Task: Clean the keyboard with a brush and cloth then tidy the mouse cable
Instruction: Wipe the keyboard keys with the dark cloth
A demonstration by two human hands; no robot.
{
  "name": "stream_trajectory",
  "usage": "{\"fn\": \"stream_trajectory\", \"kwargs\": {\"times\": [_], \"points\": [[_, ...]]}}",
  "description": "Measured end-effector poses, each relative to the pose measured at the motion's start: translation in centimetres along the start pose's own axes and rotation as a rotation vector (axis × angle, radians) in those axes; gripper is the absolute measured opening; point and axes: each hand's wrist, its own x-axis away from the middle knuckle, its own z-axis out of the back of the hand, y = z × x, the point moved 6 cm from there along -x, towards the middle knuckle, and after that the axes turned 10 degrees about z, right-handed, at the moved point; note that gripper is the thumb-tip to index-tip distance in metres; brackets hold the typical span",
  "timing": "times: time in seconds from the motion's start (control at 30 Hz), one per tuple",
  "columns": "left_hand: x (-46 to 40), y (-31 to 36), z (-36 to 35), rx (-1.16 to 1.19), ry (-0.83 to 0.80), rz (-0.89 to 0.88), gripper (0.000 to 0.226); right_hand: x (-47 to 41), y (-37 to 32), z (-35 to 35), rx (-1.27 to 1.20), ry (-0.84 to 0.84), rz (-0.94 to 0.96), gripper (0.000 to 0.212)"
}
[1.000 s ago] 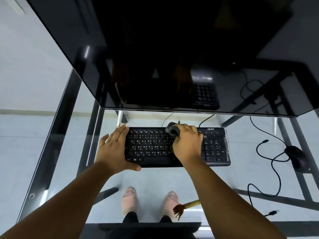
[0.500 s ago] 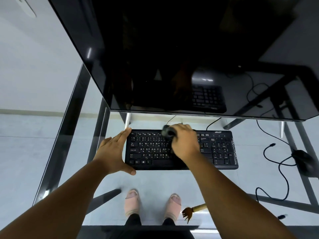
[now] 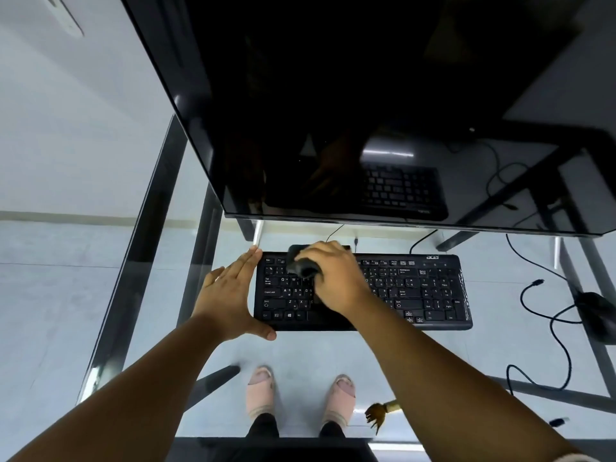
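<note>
A black keyboard [image 3: 413, 291] lies on the glass desk [image 3: 206, 348] below the monitor. My right hand [image 3: 336, 278] is closed on a dark grey cloth [image 3: 300, 263] and presses it on the keyboard's upper left keys. My left hand [image 3: 230, 295] lies flat and open against the keyboard's left edge, thumb at its front corner. The brush [image 3: 380, 413] with brown bristles lies on the desk near the front edge, partly hidden by my right forearm. The black mouse [image 3: 596, 311] sits at the far right, its cable [image 3: 553, 328] looping loosely across the desk.
A large dark monitor [image 3: 383, 111] overhangs the desk just behind the keyboard. The black metal desk frame [image 3: 146, 248] shows through the glass. My feet in pink slippers [image 3: 261, 391] stand on the floor underneath.
My right hand has slid the cloth leftward along the upper key rows, from the middle toward the left end. My left hand stays at the keyboard's left edge.
</note>
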Motion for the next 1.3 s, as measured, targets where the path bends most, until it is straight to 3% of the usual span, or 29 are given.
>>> {"fn": "stream_trajectory", "kwargs": {"times": [0.1,0.2,0.37,0.47,0.57,0.7,0.77,0.87,1.07,1.3], "points": [[0.1,0.0,0.0,0.007,-0.003,0.001,0.151,1.1,3.3,1.4,0.077,0.087,-0.182,0.042],[0.1,0.2,0.0,0.004,-0.007,-0.005,0.151,-0.3,3.3,1.1,0.134,0.058,-0.313,0.036],[0.1,0.3,0.1,0.01,-0.007,0.0,0.153,-1.3,-1.4,-0.9,-0.011,-0.012,-0.045,0.048],[0.1,0.2,0.1,0.003,-0.001,0.001,0.153,1.3,0.0,0.3,-0.021,0.007,0.026,0.053],[-0.1,0.4,0.1,-0.034,0.0,0.002,0.154,4.6,3.7,3.1,0.038,0.14,-0.099,0.053],[0.2,1.4,0.1,0.017,0.044,0.017,0.149,10.9,9.9,8.6,0.069,0.526,-0.356,0.057],[0.4,2.6,0.0,0.064,0.104,0.031,0.144,14.4,12.6,10.4,0.107,0.623,-0.484,0.057],[0.0,7.3,-1.1,0.06,0.145,-0.033,0.142,17.8,14.9,10.5,0.146,0.505,-0.524,0.06],[-1.4,17.8,-4.0,-0.095,0.057,-0.175,0.147,21.4,14.3,9.3,0.194,0.387,-0.413,0.06],[-2.4,19.9,-5.5,-0.307,-0.033,-0.112,0.148,17.2,16.8,10.7,0.165,0.336,-0.388,0.05]]}}
